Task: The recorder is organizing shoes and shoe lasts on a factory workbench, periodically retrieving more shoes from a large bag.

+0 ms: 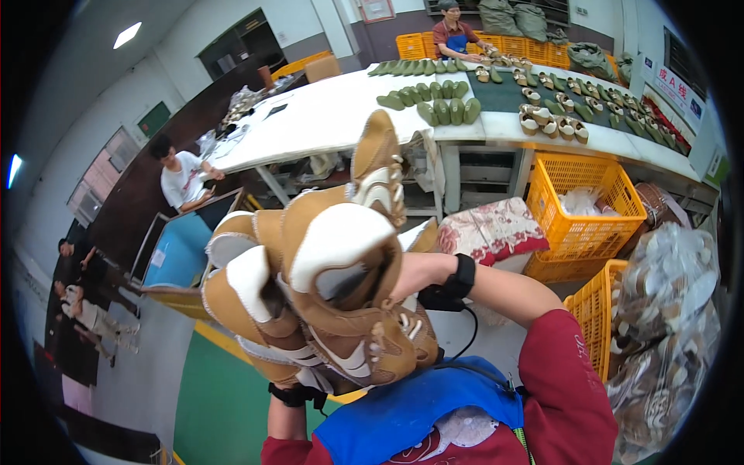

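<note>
A bulky bundle of tan, brown and white shoe uppers (341, 240) is held up in front of my chest. My right hand (411, 276) reaches in from the right, gripping among the uppers, and its fingers are hidden behind them. My left hand is hidden under the lower left of the bundle, and only the forearm and its black wrist strap (288, 395) show. The left arm supports the bundle from below. A single upper (377, 163) sticks up at the top of the pile. Another black strap (463, 277) with a cable circles my right wrist.
Ahead stands a long white table (318, 116) with rows of green shoe lasts (449, 111) and a dark green belt (508, 97) carrying shoes. To the right are yellow crates (585, 205), a patterned cushion (492, 229) and bagged shoes (666, 310). Co-workers (184, 177) are at the left and back.
</note>
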A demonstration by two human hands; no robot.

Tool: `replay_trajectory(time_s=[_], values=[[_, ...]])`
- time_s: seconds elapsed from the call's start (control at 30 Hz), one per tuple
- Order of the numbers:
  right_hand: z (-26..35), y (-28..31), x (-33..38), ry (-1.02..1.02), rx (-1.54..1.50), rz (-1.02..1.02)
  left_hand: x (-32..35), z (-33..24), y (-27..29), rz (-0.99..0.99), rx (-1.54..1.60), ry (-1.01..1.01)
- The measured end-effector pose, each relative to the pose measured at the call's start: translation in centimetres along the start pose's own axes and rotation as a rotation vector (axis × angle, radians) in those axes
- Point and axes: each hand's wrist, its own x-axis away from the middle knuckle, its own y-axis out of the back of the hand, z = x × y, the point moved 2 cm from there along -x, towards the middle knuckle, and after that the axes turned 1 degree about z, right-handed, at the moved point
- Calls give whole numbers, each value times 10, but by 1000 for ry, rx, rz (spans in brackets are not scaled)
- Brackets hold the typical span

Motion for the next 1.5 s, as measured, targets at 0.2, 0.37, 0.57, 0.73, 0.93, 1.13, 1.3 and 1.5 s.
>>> replay_trajectory(time_s=[0.2,0.37,0.57,0.73,0.93,1.13,1.3,1.5], values=[[-80,149,-93,1,-77,-6,-124,168,37,134,351,31],[-138,285,-152,-21,-34,-99,-285,291,62,298,613,92],[-185,461,-177,-101,79,-301,-541,370,58,468,923,244],[-260,606,-197,-69,130,-422,-697,497,27,508,1414,279],[-396,777,-191,-223,22,-493,-880,544,-37,123,687,570],[-551,868,-175,-847,393,-859,-970,736,-79,-126,170,649],[-571,888,-150,-887,262,-798,-999,741,-107,46,256,817],[-525,884,-84,-729,-17,-689,-998,678,-96,-197,476,755]])
